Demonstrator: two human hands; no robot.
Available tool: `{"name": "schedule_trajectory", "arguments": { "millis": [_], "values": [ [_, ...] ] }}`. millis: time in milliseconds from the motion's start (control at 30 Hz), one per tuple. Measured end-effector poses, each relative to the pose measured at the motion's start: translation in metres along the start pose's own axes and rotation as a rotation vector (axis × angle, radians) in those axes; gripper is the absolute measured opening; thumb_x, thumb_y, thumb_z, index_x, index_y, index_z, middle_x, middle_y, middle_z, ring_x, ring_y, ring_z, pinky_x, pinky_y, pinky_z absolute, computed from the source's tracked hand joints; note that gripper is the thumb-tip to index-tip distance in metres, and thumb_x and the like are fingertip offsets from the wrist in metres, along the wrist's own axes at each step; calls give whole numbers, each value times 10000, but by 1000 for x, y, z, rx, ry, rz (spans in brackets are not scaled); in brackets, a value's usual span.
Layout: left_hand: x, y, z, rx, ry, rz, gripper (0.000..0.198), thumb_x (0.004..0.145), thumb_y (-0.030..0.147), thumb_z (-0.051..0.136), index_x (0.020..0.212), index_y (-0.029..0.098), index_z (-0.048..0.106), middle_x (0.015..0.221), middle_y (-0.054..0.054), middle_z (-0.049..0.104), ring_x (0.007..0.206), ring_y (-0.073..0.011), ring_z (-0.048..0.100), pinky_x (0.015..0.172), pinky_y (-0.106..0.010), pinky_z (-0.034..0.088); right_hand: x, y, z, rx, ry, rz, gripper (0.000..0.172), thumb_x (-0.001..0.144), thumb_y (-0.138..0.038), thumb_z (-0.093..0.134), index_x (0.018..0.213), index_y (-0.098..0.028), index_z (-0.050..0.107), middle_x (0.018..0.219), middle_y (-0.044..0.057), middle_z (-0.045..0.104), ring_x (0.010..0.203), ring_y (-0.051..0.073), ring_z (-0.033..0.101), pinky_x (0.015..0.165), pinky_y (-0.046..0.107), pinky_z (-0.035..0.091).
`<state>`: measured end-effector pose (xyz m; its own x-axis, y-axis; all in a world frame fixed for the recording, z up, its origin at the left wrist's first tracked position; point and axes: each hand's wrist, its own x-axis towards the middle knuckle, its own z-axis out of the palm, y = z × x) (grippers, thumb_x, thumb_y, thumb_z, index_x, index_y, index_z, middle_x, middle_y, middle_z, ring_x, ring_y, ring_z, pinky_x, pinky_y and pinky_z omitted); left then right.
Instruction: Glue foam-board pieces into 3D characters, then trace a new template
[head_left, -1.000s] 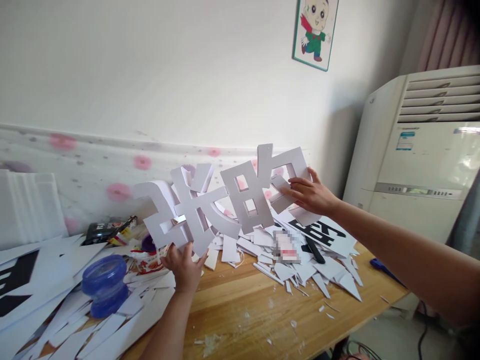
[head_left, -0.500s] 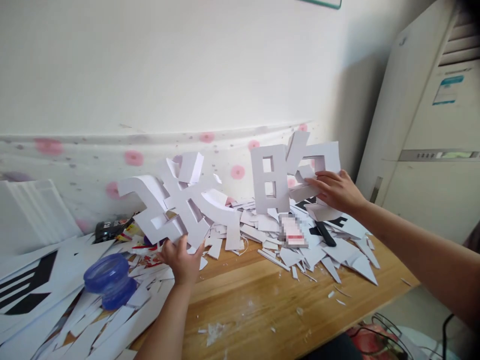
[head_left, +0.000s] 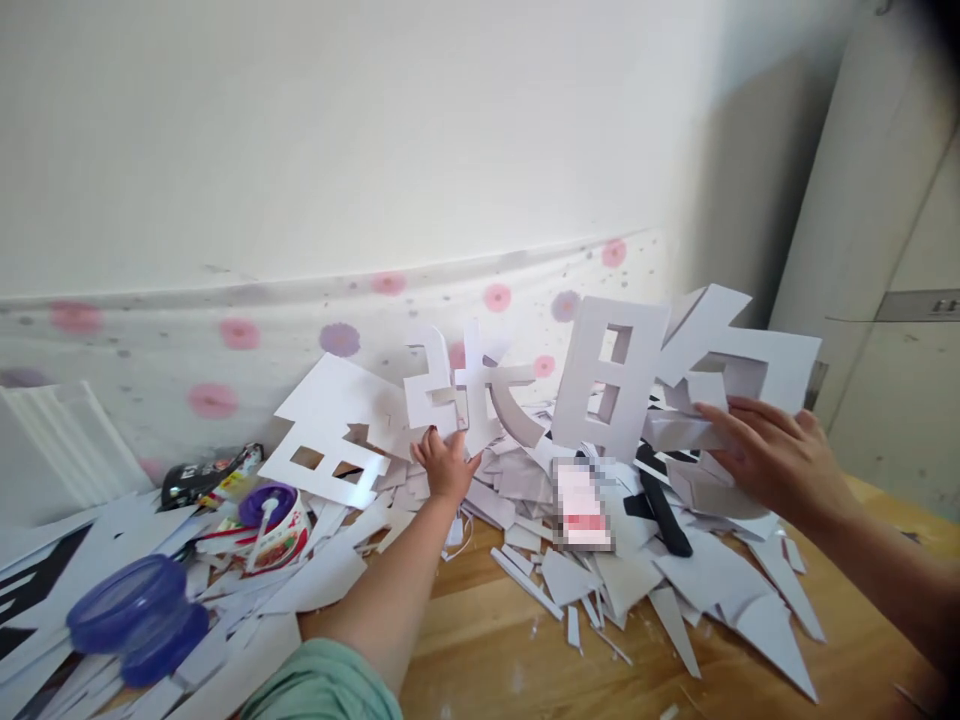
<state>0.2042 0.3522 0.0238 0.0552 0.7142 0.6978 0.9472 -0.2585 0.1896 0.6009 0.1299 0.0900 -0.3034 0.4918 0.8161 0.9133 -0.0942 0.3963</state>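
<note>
My left hand (head_left: 446, 468) reaches toward the back of the table. Its fingers are on the lower edge of a white foam-board Chinese character (head_left: 474, 392) standing near the curtain-like sheet. My right hand (head_left: 780, 462) grips a second, larger white character (head_left: 611, 375) by its lower right strokes, fingers in front and the thumb hidden. This one is thick, box-like, tilted, and held above a heap of white scraps (head_left: 570, 580). Under it lie a phone with a blurred screen (head_left: 583, 505) and a black-handled tool (head_left: 666, 515).
A cut-out white sheet (head_left: 330, 430) leans at centre left. By it are a red-and-white food tub (head_left: 289, 545) with a purple lid and a black packet (head_left: 202, 475). A blue plastic spool-like object (head_left: 139, 615) stands front left among scraps. A tall white cabinet (head_left: 885, 250) stands right.
My left hand has carried its character right and farther back, uncovering the tub and the cut-out sheet. The right-hand character sits farther right in view and is more tilted; the camera view has shifted too.
</note>
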Motion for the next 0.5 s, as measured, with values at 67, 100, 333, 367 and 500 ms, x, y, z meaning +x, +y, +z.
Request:
{"name": "schedule_trajectory", "arguments": {
  "millis": [67, 100, 333, 367, 500],
  "values": [
    [8, 5, 14, 2, -49, -26, 456, 791, 463, 709, 1196, 261, 658, 1370, -193, 442, 1370, -372, 303, 1122, -598, 126, -11, 7, 2, 7, -12, -14, 554, 950, -214, 504, 1483, -298, 379, 1067, 135, 714, 1109, 350, 615, 777, 458, 369],
    [12, 6, 19, 2, -77, -44, 465, 802, 454, 700, 1224, 269, 639, 1384, -189, 435, 1381, -370, 288, 1122, -601, 127, -16, 9, 3, 15, -19, -23, 570, 951, -217, 498, 1493, -322, 359, 1074, 127, 714, 1110, 351, 616, 777, 462, 373],
    [28, 1, 42, -80, -352, -233, 494, 781, 435, 722, 1197, 192, 613, 1371, -126, 483, 1332, -369, 355, 1100, -627, 215, -20, -7, 9, 88, -62, -44, 756, 954, -209, 488, 1570, -385, 88, 1083, 123, 713, 1095, 356, 633, 796, 512, 402],
    [29, -1, 41, -112, -381, -255, 500, 782, 424, 723, 1206, 187, 605, 1392, -123, 470, 1345, -369, 342, 1100, -625, 227, -19, -13, 9, 120, -67, -38, 780, 944, -200, 497, 1572, -388, 73, 1085, 133, 712, 1101, 371, 627, 798, 530, 400],
    [28, -13, 21, -319, -419, -308, 573, 724, 375, 770, 1237, 188, 595, 1481, -137, 398, 1415, -410, 228, 1106, -654, 198, -15, -42, 9, 238, -71, -39, 822, 911, -177, 531, 1569, -404, 95, 1106, 125, 711, 1094, 394, 625, 798, 556, 396]
  ]
}}
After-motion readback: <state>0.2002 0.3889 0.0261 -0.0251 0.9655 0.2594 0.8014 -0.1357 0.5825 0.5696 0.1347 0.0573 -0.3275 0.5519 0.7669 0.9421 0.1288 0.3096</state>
